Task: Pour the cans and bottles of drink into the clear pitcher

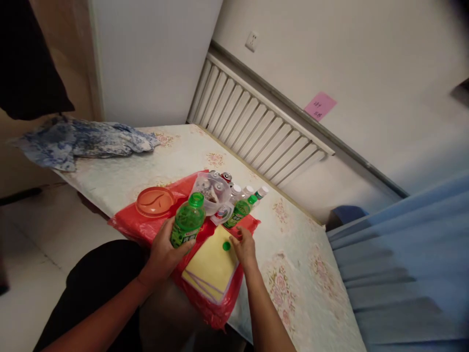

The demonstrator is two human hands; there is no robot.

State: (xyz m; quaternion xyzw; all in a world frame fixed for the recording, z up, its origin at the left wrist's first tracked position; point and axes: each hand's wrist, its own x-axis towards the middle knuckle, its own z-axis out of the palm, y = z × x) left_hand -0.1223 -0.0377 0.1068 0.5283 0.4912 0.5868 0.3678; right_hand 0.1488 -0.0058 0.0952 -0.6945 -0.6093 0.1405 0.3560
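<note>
My left hand (163,249) is wrapped round a green plastic bottle (188,222), tilted slightly, with its mouth uncapped. A green bottle cap (226,246) rests on the folded yellow cloths (210,264). My right hand (245,247) is just beside that cap, its thumb and fingers curved and apart with nothing seen between them. Beyond it stands a second green bottle (240,212) with its cap on. A red plastic bag (132,222) lies spread beneath the cloths, and an orange round dish (155,201) sits on its left part.
A clear plastic tub (212,193) with things inside stands behind the held bottle. White-capped bottles (262,191) and a can (226,177) cluster near it. A crumpled blue-white cloth (102,139) lies at the flowered table's (296,264) far left. A radiator (252,117) and blue curtain (399,274) border it.
</note>
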